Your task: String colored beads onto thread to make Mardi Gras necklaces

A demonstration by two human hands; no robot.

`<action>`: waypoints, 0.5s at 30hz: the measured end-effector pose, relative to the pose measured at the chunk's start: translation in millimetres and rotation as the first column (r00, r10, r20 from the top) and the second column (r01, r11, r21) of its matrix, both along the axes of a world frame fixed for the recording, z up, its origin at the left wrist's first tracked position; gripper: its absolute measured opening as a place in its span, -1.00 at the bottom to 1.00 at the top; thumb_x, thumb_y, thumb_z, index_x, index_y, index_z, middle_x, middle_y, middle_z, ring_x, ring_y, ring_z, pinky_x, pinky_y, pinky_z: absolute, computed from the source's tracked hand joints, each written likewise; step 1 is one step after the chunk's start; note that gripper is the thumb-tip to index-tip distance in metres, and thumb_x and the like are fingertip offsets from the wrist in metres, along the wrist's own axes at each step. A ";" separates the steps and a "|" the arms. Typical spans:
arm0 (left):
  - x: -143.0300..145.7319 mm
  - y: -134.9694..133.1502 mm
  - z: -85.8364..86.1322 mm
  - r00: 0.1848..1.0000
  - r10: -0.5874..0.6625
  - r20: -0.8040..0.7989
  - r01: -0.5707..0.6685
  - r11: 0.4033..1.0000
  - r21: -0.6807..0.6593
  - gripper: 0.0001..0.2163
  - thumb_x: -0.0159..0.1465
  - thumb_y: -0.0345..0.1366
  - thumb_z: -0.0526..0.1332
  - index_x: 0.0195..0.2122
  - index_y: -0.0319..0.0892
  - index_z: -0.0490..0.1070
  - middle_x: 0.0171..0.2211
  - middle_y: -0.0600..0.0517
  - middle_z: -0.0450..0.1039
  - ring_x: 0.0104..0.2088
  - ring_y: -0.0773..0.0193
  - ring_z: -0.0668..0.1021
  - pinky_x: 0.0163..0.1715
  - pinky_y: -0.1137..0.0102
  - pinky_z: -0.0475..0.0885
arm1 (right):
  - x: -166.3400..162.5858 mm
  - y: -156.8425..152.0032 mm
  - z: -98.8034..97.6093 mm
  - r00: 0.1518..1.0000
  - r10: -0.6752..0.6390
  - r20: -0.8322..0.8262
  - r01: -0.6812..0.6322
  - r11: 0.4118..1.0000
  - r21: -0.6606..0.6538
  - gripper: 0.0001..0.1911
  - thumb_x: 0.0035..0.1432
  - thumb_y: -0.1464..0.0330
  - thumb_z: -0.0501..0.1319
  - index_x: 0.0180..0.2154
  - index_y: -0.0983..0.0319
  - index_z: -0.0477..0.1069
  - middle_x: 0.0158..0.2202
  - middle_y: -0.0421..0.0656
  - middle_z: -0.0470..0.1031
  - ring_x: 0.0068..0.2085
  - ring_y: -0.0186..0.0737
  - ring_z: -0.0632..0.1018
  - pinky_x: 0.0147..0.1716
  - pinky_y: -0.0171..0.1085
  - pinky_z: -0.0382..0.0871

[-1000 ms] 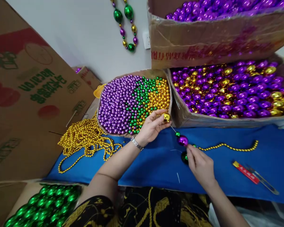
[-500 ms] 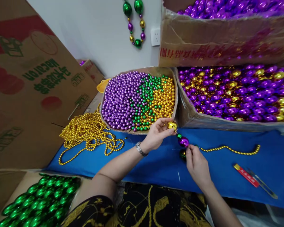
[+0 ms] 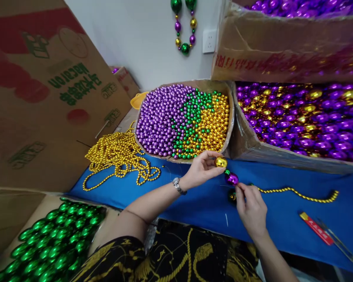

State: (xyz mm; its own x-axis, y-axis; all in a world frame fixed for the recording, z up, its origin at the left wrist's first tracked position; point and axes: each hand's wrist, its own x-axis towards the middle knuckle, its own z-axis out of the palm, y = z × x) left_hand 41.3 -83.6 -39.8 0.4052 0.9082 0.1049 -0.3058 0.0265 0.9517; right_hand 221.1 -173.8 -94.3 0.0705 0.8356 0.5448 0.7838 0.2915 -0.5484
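Note:
My left hand [image 3: 201, 169] pinches a large gold bead [image 3: 221, 161] just in front of the box of small purple, green and gold beads [image 3: 184, 119]. Below it on the same thread sit a small green bead and a large purple bead [image 3: 231, 179]. My right hand [image 3: 251, 206] is closed around the strand just under the purple bead, partly hiding a large green bead [image 3: 232, 196]. A thin gold bead strand [image 3: 300, 193] trails right from that hand across the blue cloth [image 3: 282, 223].
A pile of gold bead strands [image 3: 117, 156] lies at the left. A box of large purple and gold beads [image 3: 302, 117] stands at the right, another above it. Green beads [image 3: 55, 243] fill a box at lower left. A red-handled cutter [image 3: 326, 235] lies at the right.
The gold bead in my left hand has slid down the thread closer to the small green and purple beads. The view has shifted, moving everything rightward in frame.

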 end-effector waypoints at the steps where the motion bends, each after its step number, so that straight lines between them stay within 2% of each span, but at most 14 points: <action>1: -2.9 0.4 1.9 0.999 -0.051 -0.006 0.051 0.998 0.023 -0.60 0.14 -0.26 0.39 -0.01 -0.13 0.37 -0.09 -0.09 0.51 -0.13 0.25 0.58 -0.08 0.30 0.49 | 0.3 0.1 -3.0 0.999 0.021 -0.028 -0.021 0.999 -0.033 -0.86 0.30 0.33 0.12 -0.19 0.21 0.43 -0.36 -0.14 0.45 -0.33 -0.26 0.51 -0.29 -0.30 0.40; 3: -13.4 5.7 8.1 0.991 -0.111 -0.073 0.118 0.987 0.105 -0.59 0.20 -0.23 0.33 0.07 -0.11 0.35 0.01 -0.13 0.48 -0.03 0.17 0.56 -0.02 0.24 0.47 | 2.1 0.2 -9.7 0.990 0.061 -0.127 -0.075 0.991 -0.114 -0.86 0.30 0.31 0.12 -0.20 0.20 0.42 -0.35 -0.15 0.46 -0.35 -0.26 0.53 -0.32 -0.29 0.42; 4: -21.5 10.9 11.9 0.985 -0.081 -0.151 0.106 0.980 0.167 -0.60 0.25 -0.22 0.28 0.10 -0.11 0.34 0.04 -0.15 0.46 0.01 0.15 0.55 0.00 0.22 0.46 | 3.4 0.1 -12.7 0.981 0.067 -0.180 -0.092 0.987 -0.135 -0.86 0.30 0.30 0.13 -0.20 0.21 0.41 -0.35 -0.15 0.47 -0.37 -0.27 0.54 -0.35 -0.29 0.42; 6: -43.4 26.0 19.4 0.919 0.119 -0.376 0.019 0.939 0.344 -0.68 0.30 -0.22 0.20 0.07 -0.14 0.38 0.03 -0.15 0.48 0.01 0.14 0.53 0.02 0.18 0.43 | 6.4 -0.5 -16.6 0.967 0.056 -0.249 -0.092 0.987 -0.132 -0.86 0.28 0.29 0.15 -0.20 0.21 0.41 -0.35 -0.15 0.47 -0.38 -0.26 0.54 -0.37 -0.29 0.43; 8: -69.9 45.0 25.1 0.718 0.379 -0.585 -0.011 0.845 0.535 -0.77 0.32 -0.27 0.16 -0.04 -0.17 0.46 -0.06 -0.14 0.52 -0.04 0.13 0.54 0.01 0.16 0.40 | 9.3 -1.4 -17.1 0.965 0.037 -0.261 -0.070 0.991 -0.115 -0.86 0.27 0.29 0.16 -0.21 0.22 0.41 -0.35 -0.14 0.46 -0.38 -0.26 0.54 -0.37 -0.28 0.43; 10: -95.0 63.5 28.0 0.473 0.542 -0.695 0.054 0.770 0.636 -0.81 0.31 -0.33 0.13 -0.12 -0.20 0.48 -0.14 -0.13 0.54 -0.11 0.13 0.53 -0.02 0.15 0.39 | 11.3 -2.1 -15.2 0.969 0.029 -0.245 -0.054 0.994 -0.098 -0.86 0.27 0.30 0.16 -0.22 0.22 0.42 -0.37 -0.15 0.45 -0.38 -0.27 0.52 -0.38 -0.29 0.41; 12: -112.8 78.0 28.6 0.290 0.597 -0.748 0.129 0.750 0.649 -0.81 0.31 -0.37 0.11 -0.13 -0.20 0.48 -0.18 -0.12 0.54 -0.15 0.14 0.52 -0.06 0.18 0.37 | 11.9 -2.0 -12.9 0.973 0.029 -0.228 -0.049 0.995 -0.083 -0.86 0.28 0.30 0.16 -0.21 0.22 0.42 -0.37 -0.16 0.44 -0.39 -0.28 0.51 -0.38 -0.30 0.40; 15: -120.2 90.9 26.9 0.095 0.597 -0.797 0.226 0.766 0.601 -0.81 0.32 -0.36 0.10 -0.13 -0.20 0.48 -0.22 -0.11 0.53 -0.20 0.15 0.50 -0.10 0.23 0.35 | 10.4 -0.4 -11.0 0.978 0.039 -0.205 -0.051 0.997 -0.058 -0.87 0.28 0.31 0.16 -0.19 0.23 0.41 -0.37 -0.17 0.43 -0.39 -0.29 0.51 -0.37 -0.30 0.38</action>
